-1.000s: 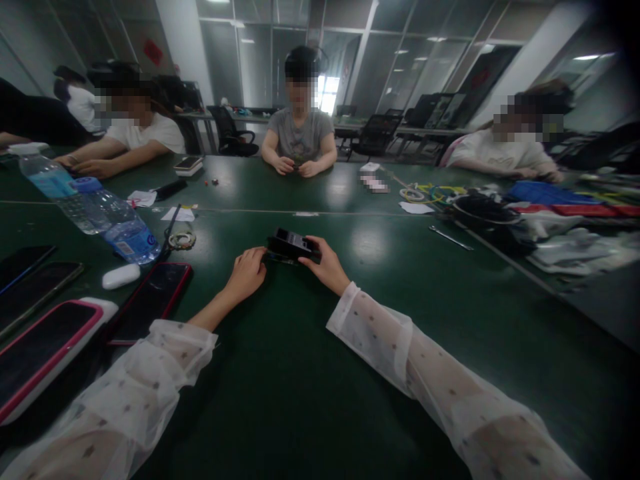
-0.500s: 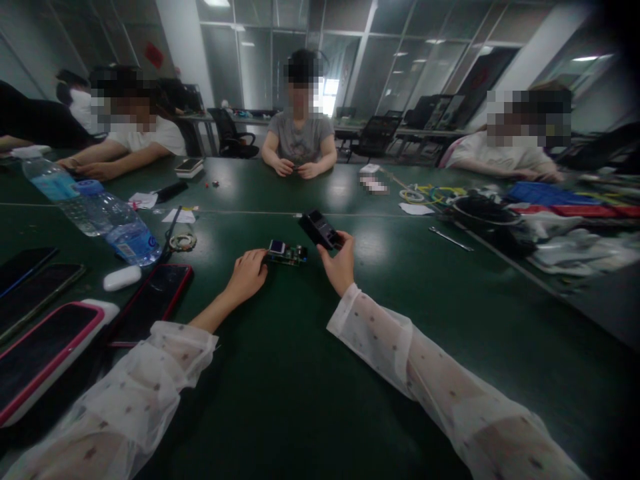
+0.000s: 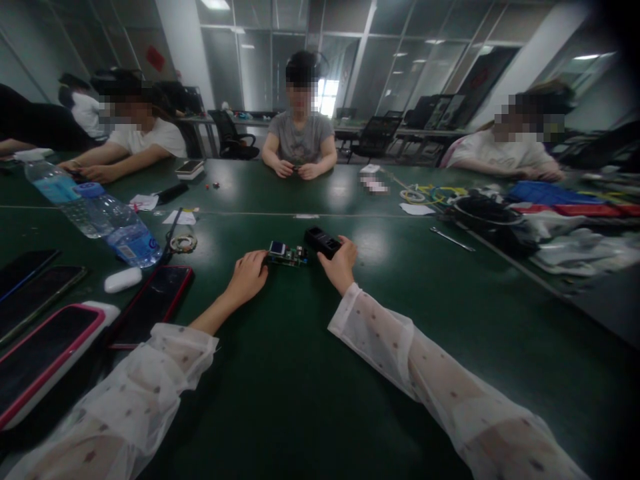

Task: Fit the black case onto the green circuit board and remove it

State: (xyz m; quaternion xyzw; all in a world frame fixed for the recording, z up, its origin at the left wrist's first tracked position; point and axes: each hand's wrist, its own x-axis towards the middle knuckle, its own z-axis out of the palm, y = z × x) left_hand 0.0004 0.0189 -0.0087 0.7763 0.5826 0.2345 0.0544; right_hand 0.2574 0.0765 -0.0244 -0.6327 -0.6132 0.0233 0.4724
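Observation:
A green circuit board (image 3: 292,256) with a small screen lies on the dark green table (image 3: 280,373), in front of me. My left hand (image 3: 249,273) has its fingers closed on the board's left end. Just right of the board, a black rectangular case (image 3: 323,242) is gripped between the thumb and fingers of my right hand (image 3: 341,264). The case is low over the table or on it; which one, I cannot tell. Its left end is close to the board's right end.
Phones (image 3: 155,303), a white case (image 3: 123,280) and water bottles (image 3: 125,230) are at the left. A wrench (image 3: 451,239), cables (image 3: 425,195) and plastic bags (image 3: 570,250) lie at the right. Several people sit around the table, one person (image 3: 300,137) opposite.
The black case in my right hand has come down and tilted flatter, its far end now lower and nearer to me. My left hand and the board have hardly moved.

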